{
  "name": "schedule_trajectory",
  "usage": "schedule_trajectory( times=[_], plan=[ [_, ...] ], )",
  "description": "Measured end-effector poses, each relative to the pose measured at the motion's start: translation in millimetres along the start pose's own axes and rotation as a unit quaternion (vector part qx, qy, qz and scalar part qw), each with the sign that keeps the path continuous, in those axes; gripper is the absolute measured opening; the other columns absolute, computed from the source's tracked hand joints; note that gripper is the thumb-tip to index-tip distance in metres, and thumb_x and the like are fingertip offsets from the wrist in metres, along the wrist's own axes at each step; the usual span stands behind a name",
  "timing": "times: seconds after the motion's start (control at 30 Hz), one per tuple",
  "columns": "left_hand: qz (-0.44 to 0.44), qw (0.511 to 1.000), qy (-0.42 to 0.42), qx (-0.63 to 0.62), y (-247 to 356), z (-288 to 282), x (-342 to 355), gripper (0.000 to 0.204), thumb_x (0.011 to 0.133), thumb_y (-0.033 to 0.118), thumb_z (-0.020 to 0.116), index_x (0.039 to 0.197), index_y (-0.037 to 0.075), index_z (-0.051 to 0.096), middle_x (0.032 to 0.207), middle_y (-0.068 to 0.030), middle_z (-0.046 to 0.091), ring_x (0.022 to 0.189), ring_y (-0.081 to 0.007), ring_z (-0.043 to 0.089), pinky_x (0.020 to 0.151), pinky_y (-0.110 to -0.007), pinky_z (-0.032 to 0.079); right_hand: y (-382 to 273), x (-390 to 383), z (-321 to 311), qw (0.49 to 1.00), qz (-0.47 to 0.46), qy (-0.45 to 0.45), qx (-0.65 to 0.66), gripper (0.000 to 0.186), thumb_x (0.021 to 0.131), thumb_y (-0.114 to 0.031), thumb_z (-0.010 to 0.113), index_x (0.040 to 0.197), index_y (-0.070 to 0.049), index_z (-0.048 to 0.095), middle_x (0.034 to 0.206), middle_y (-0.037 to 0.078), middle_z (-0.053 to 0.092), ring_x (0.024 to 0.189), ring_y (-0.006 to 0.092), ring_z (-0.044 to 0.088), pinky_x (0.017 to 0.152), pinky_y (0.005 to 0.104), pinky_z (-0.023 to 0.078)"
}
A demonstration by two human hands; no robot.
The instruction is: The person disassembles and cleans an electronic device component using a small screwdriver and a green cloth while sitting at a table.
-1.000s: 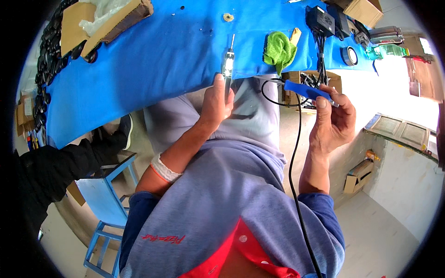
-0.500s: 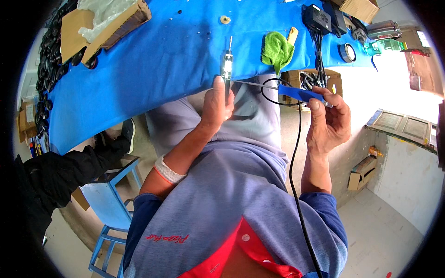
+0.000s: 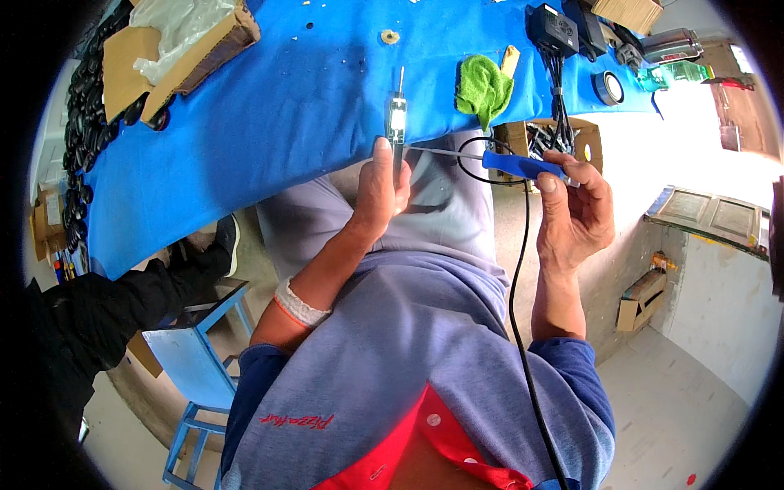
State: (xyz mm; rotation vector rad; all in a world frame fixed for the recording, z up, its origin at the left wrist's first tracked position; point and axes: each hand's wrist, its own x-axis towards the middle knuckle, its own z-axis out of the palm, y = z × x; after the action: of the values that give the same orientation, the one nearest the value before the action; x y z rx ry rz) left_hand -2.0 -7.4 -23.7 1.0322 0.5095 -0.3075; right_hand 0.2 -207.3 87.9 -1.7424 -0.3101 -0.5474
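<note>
My left hand (image 3: 377, 192) is closed around a slim pen-shaped device (image 3: 397, 118), held upright at the table's near edge. Its lower part is dark, its middle is bright and glassy, and a thin metal rod points away from me. In my right hand (image 3: 578, 208) is a screwdriver (image 3: 514, 165) with a blue handle, gripped near its end between thumb and fingers. The shaft points left, and its tip lies close beside the device; whether they touch I cannot tell. A black cable (image 3: 520, 269) runs up past my right side and loops around the screwdriver's shaft area.
A blue cloth covers the table (image 3: 269, 106). On it lie a green rag (image 3: 483, 88), a black adapter with bundled leads (image 3: 554, 31), a round ring-shaped item (image 3: 608, 88) and an open cardboard box (image 3: 204, 61). Another person's dark-clad leg (image 3: 106, 314) and a blue chair (image 3: 192, 367) are at left.
Both hands keep their grips on the device and the screwdriver, nearly still relative to each other. The table and its items sit slightly further left in the view.
</note>
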Motion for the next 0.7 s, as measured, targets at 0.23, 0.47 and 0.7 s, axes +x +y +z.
schedule_trajectory(
  times=[0.23,0.47,0.7],
  plan=[
    [0.0,0.999,-0.054,-0.011,-4.8,-9.7,3.6,0.06,0.089,0.065,0.035,0.062,0.013,0.041,0.045,0.0032,0.034,0.034,-0.0062,0.029,0.032,-0.021,0.022,-1.9,0.8,1.2,1.0,0.011,0.002,0.006,0.027,0.077,0.004,0.07,0.098,0.005,0.054,0.096,0.016,0.061,0.093,0.0251,0.063,0.082,0.0325,0.051],
    [0.014,0.997,-0.078,-0.004,-3.4,-10.6,0.8,0.06,0.089,0.066,0.034,0.062,0.013,0.04,0.045,0.0035,0.034,0.035,-0.0058,0.029,0.032,-0.02,0.022,-2.3,-0.6,0.5,1.0,0.029,0.007,0.006,0.027,0.077,0.004,0.07,0.098,0.005,0.054,0.095,0.017,0.062,0.091,0.0241,0.063,0.08,0.0312,0.051],
    [0.009,0.998,-0.057,-0.003,-2.5,-8.1,0.1,0.06,0.089,0.065,0.035,0.062,0.012,0.041,0.044,0.0024,0.035,0.034,-0.0069,0.029,0.032,-0.021,0.022,-0.3,-3.8,1.6,1.0,0.013,0.009,-0.012,0.027,0.077,0.004,0.07,0.099,0.006,0.054,0.095,0.016,0.062,0.09,0.0249,0.064,0.079,0.0321,0.052]
  ],
)
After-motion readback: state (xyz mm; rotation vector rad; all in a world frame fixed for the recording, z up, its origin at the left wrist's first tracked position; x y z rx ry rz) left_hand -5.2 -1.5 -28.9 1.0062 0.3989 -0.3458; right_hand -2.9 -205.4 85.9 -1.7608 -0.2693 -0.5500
